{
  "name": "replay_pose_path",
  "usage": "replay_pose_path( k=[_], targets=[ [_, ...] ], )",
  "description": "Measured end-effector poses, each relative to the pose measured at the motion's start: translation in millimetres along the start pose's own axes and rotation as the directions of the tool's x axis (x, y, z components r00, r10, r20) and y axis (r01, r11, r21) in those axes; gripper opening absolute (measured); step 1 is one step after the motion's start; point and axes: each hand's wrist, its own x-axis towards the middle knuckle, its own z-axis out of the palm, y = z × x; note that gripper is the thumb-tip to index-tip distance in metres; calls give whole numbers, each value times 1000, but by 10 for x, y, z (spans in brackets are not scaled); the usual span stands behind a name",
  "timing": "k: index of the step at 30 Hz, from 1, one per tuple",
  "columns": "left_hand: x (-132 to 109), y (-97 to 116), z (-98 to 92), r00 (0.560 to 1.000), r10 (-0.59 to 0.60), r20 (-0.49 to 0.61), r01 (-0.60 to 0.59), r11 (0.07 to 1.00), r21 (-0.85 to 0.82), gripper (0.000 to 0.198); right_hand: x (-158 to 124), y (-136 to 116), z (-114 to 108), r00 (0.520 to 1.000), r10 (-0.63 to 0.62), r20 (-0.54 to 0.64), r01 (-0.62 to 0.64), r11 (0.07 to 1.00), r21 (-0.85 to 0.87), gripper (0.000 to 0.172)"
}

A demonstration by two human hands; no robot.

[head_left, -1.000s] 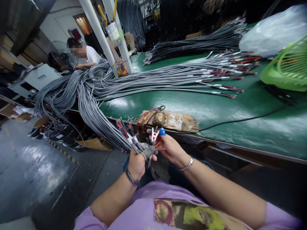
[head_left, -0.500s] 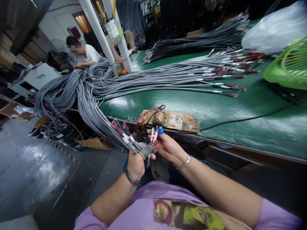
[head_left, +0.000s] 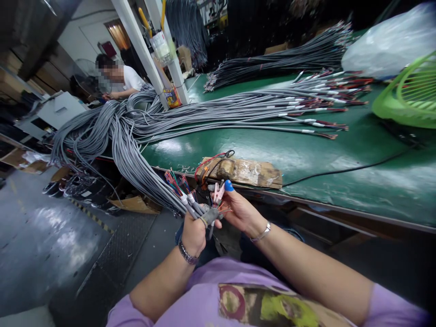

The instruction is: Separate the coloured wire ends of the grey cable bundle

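My left hand (head_left: 195,231), a dark grey cover on its thumb, is closed round the ends of several grey cables (head_left: 145,177). Their stripped, coloured wires (head_left: 174,179) fan out above the grip. My right hand (head_left: 241,212), with a blue cap on one finger, pinches a small pink clip (head_left: 218,193) that looks like a clothes peg. Thin orange wires (head_left: 223,210) stick out between the two hands, beside the clip. Just beyond lies a worn wooden block (head_left: 250,172) at the bench edge, with a red and a black lead at its left end.
More grey cables (head_left: 218,109) stretch across the green bench (head_left: 259,145). Behind them lie black cables (head_left: 279,59). On the right are a green basket (head_left: 408,91), a clear plastic bag (head_left: 381,43) and a black cord (head_left: 334,172). A person (head_left: 131,79) sits at the far left.
The cable ends and coloured wires in my left hand have shifted slightly right. My right hand stays at almost the same spot with the pink clip.
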Motion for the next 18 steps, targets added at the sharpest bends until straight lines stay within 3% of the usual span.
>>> replay_pose_path(
  k=[6,11,14,18],
  targets=[
    [-111,-30,-71,998,48,37,-49,998,29,26,-36,-101,-22,998,69,-8,-69,998,11,40],
    [-148,-49,-65,993,116,-5,-116,993,23,25,-42,-129,-38,1000,-11,-22,9,998,-68,24],
    [-109,-78,-26,991,125,-43,-126,992,-23,24,-45,-118,-48,999,-52,7,53,994,-100,27],
    [-59,-104,15,991,117,-70,-121,991,-61,24,-30,-95,-76,997,11,75,-5,997,-82,33]
  ],
)
